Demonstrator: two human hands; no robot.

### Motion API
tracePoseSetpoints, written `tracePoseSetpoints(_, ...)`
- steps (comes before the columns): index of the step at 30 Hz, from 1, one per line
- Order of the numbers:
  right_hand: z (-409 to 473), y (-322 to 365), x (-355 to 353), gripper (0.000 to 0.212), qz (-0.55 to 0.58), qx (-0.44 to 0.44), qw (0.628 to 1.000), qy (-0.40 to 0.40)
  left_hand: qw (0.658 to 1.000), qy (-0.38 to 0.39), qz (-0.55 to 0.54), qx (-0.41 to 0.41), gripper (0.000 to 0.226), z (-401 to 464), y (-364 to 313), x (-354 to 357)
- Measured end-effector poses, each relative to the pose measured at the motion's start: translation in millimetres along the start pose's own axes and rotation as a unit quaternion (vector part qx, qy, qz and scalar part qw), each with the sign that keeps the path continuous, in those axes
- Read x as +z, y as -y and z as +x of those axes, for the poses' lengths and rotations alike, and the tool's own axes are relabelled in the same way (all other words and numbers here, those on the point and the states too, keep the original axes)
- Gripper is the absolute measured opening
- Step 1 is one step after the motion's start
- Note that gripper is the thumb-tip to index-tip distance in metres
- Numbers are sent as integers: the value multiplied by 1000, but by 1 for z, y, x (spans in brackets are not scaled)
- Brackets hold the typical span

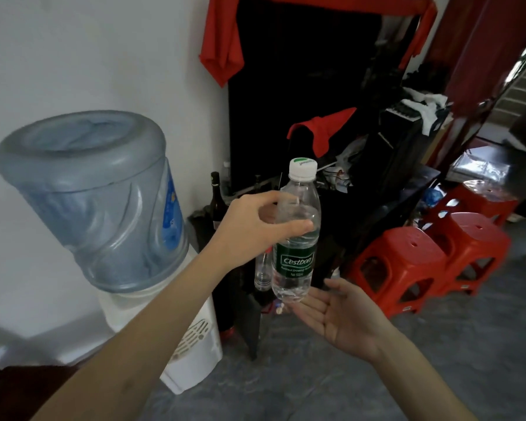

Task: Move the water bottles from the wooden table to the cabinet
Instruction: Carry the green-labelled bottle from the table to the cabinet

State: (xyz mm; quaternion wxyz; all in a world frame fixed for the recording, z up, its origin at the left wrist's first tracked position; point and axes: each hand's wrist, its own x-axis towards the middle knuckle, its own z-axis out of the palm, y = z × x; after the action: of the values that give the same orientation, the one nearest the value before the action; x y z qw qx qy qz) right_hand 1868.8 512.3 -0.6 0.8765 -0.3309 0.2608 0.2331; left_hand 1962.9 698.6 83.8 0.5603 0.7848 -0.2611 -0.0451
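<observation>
A water bottle [296, 235] was held in mid-air by the left hand [255, 226], well above the grey floor [316, 387]. The bottle stood nearly upright, its white cap [303, 168] on top and slightly tilted to the right. The grip was taken on the clear upper part, above the green label [292, 262]: the thumb [295, 228] was laid across the front, and the fingers were curled round the far side, seen blurred through the plastic. The label and the base hung below the hand.

The right hand [343, 317] was held palm up, fingers straight and relaxed, just under and to the right of the base. Whether the fingertips touched the base could not be told. Nothing was gripped by it.

To the left, a water dispenser [192, 344] with a large blue jug [97, 202] on top was set against the white wall. Behind the bottle a dark cabinet [301, 86] was seen, draped with red cloth [222, 41], and a cluttered black table [392, 189] lay before it. A second, smaller bottle [262, 273] showed just behind the held one. Red stools [407, 262] were placed on the floor to the right.
</observation>
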Motion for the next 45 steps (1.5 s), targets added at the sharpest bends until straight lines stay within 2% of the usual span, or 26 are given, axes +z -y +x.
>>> tracePoseSetpoints(5,34,29,-9,52,5,18,1000,-11,999,31,3,-24,40,42,24,9)
tracePoseSetpoints(11,77,81,-33,54,6,35,999,-20,999,34,11,-41,45,101,44,26)
tracePoseSetpoints(17,139,149,-67,53,1,77,997,-12,993,26,65,-93,51,166,73,46)
tracePoseSetpoints(26,228,243,-116,47,-19,116,992,-55,985,-17,101,-140,57,247,122,96)
tracePoseSetpoints(34,304,264,-161,43,-26,163,979,-118,974,-4,92,-205,61,284,191,141)
tracePoseSetpoints(45,376,269,-199,38,-35,163,966,-199,967,-19,71,-246,59,303,272,190)
